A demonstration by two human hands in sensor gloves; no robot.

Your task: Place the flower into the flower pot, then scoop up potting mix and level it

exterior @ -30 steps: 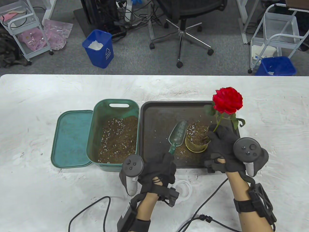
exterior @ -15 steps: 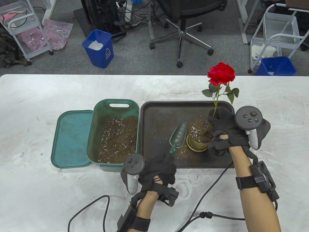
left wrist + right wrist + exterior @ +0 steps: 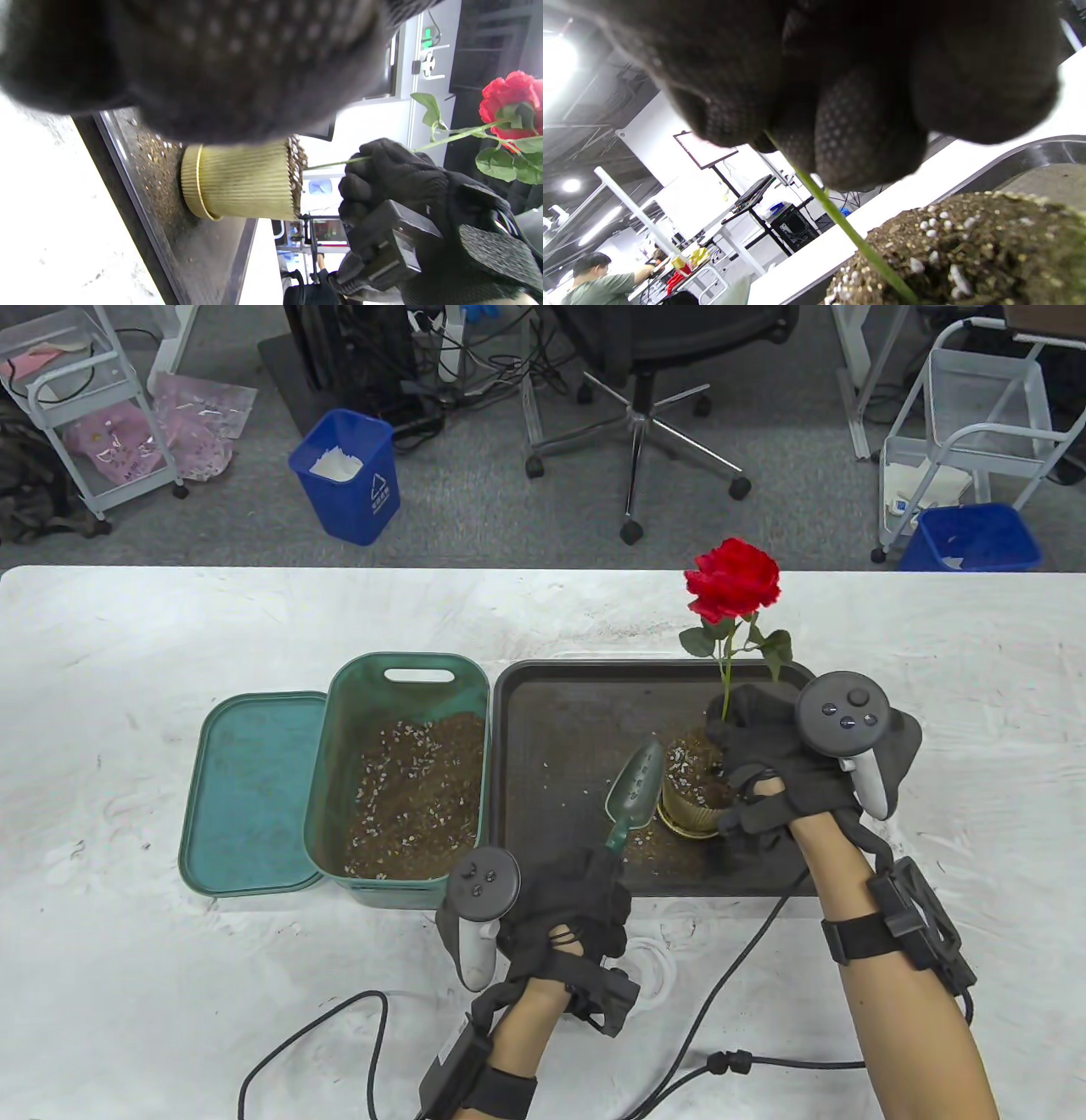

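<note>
A red rose point(image 3: 733, 581) with a green stem point(image 3: 726, 670) stands above the ribbed yellow flower pot point(image 3: 689, 813), which is full of potting mix point(image 3: 689, 768) and sits on the dark tray point(image 3: 560, 729). My right hand point(image 3: 768, 746) pinches the stem just above the pot; the stem point(image 3: 857, 241) runs down into the potting mix point(image 3: 967, 250). In the left wrist view the flower pot point(image 3: 246, 180), the right hand point(image 3: 390, 178) and the rose point(image 3: 509, 106) all show. My left hand point(image 3: 568, 908) grips the handle of a green trowel point(image 3: 638, 793), whose blade lies beside the pot.
A green bin point(image 3: 399, 776) of potting mix stands left of the tray, with its teal lid point(image 3: 250, 793) flat beside it. Glove cables point(image 3: 721, 984) trail across the white table near its front edge. Spilled mix point(image 3: 657, 853) lies on the tray by the pot.
My right hand has moved left and away from me, swinging the rose upright, and its stem now goes into the pot's mix. The left hand and trowel shifted slightly right.
</note>
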